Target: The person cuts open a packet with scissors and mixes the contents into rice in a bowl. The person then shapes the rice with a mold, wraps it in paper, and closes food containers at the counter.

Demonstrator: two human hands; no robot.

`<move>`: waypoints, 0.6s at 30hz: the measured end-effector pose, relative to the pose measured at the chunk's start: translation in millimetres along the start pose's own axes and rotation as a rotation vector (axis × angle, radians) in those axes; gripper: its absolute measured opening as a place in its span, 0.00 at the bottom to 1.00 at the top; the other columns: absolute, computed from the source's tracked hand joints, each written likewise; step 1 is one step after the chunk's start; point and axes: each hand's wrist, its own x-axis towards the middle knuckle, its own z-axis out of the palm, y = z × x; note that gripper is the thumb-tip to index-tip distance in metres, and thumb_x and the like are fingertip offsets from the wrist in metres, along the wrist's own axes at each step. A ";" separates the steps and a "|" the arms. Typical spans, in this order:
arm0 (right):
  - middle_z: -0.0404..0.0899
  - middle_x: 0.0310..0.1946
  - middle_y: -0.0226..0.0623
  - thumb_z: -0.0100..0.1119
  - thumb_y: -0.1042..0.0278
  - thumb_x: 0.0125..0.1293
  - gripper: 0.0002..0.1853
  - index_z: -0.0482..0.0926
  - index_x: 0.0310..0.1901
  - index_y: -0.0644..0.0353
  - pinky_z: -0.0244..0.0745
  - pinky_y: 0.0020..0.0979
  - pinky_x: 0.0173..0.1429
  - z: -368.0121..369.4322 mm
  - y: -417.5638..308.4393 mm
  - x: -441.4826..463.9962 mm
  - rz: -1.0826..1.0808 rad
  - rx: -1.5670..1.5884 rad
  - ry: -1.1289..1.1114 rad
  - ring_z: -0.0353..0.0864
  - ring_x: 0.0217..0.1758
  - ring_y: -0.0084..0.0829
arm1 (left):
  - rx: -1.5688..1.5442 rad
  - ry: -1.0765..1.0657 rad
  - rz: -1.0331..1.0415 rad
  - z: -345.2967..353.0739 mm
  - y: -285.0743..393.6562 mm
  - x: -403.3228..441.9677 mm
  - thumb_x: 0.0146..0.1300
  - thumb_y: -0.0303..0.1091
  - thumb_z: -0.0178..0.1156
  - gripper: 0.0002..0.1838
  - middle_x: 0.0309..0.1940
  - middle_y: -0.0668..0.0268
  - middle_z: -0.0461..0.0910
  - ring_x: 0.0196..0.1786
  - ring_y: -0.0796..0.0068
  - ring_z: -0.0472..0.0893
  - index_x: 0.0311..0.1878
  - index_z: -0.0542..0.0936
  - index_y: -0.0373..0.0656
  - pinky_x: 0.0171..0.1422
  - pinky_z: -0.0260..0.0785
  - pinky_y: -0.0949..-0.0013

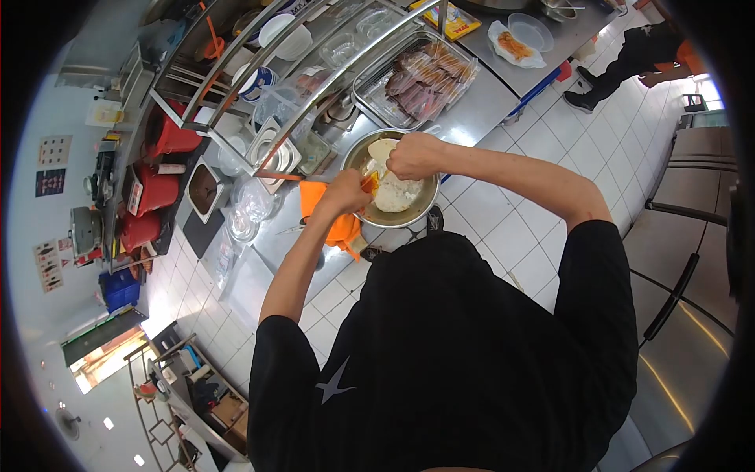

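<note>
A round metal bowl (433, 206) stands at the edge of the steel counter, with a white creamy mass (395, 195) inside. My left hand (344, 193) is over its left rim, fingers closed around a small orange-yellow thing (370, 183) whose kind I cannot make out. Above the bowl's far right side, my right hand (417, 155) is closed in a fist. A pale rounded piece (381, 149) shows right beside its fingers; whether they grip it is hidden. An orange cloth (313, 197) lies to the left of the bowl, near my left wrist.
Behind the bowl is a tray of packed sliced meat (425, 93). A metal rack (314, 110) with containers rises at the left. A plate of orange food (513, 43) sits on the far counter. Another person (629, 63) is at the upper right, beyond the tiled floor (503, 220).
</note>
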 end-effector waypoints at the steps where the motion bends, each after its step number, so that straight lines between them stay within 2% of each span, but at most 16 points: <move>1: 0.84 0.23 0.47 0.58 0.61 0.56 0.12 0.83 0.24 0.60 0.80 0.46 0.34 5.6 -1.4 0.0 0.004 0.010 0.004 0.86 0.29 0.48 | 0.023 -0.037 -0.029 -0.1 2.8 1.6 0.58 0.29 0.66 0.10 0.24 0.56 0.85 0.30 0.66 0.89 0.36 0.82 0.29 0.34 0.81 0.66; 3: 0.82 0.21 0.46 0.57 0.59 0.57 0.13 0.82 0.25 0.60 0.79 0.46 0.31 18.3 -5.9 -0.3 0.013 0.027 0.012 0.85 0.26 0.48 | 0.069 -0.109 -0.085 -0.2 9.3 3.8 0.61 0.29 0.63 0.11 0.27 0.56 0.86 0.31 0.63 0.89 0.38 0.81 0.27 0.35 0.83 0.65; 6: 0.82 0.20 0.47 0.56 0.59 0.58 0.14 0.83 0.25 0.61 0.79 0.47 0.32 33.2 -12.9 -6.0 0.071 0.096 0.023 0.85 0.26 0.48 | -0.254 -0.338 -0.145 -1.0 0.8 4.4 0.67 0.30 0.58 0.12 0.35 0.53 0.86 0.32 0.60 0.88 0.47 0.78 0.29 0.36 0.85 0.61; 9: 0.82 0.20 0.47 0.56 0.59 0.58 0.14 0.83 0.25 0.61 0.80 0.46 0.34 37.1 -21.4 -12.2 0.082 0.125 0.049 0.85 0.27 0.48 | -0.265 -0.528 -0.116 -6.3 -3.3 5.8 0.69 0.30 0.56 0.15 0.38 0.51 0.85 0.37 0.57 0.89 0.53 0.74 0.29 0.42 0.87 0.58; 12: 0.85 0.25 0.46 0.57 0.65 0.55 0.11 0.86 0.26 0.61 0.81 0.46 0.36 36.3 -25.0 -14.0 0.111 0.151 0.032 0.87 0.31 0.48 | -0.305 -0.654 -0.112 -8.7 -5.4 9.9 0.69 0.27 0.53 0.13 0.42 0.48 0.85 0.42 0.59 0.89 0.50 0.73 0.25 0.43 0.87 0.61; 15: 0.83 0.22 0.45 0.57 0.60 0.58 0.14 0.84 0.23 0.59 0.80 0.45 0.35 40.6 -26.1 -13.4 0.134 0.153 0.102 0.86 0.29 0.47 | -0.216 -0.790 -0.188 -10.1 0.3 22.1 0.70 0.26 0.51 0.12 0.42 0.49 0.85 0.44 0.59 0.89 0.50 0.73 0.25 0.44 0.88 0.62; 18: 0.87 0.29 0.44 0.58 0.67 0.57 0.10 0.87 0.29 0.60 0.81 0.44 0.38 35.3 -31.5 -12.6 0.162 0.130 -0.036 0.88 0.35 0.45 | -0.104 -0.743 -0.239 -12.4 20.9 23.2 0.66 0.26 0.51 0.11 0.40 0.51 0.85 0.38 0.62 0.88 0.43 0.77 0.26 0.40 0.87 0.64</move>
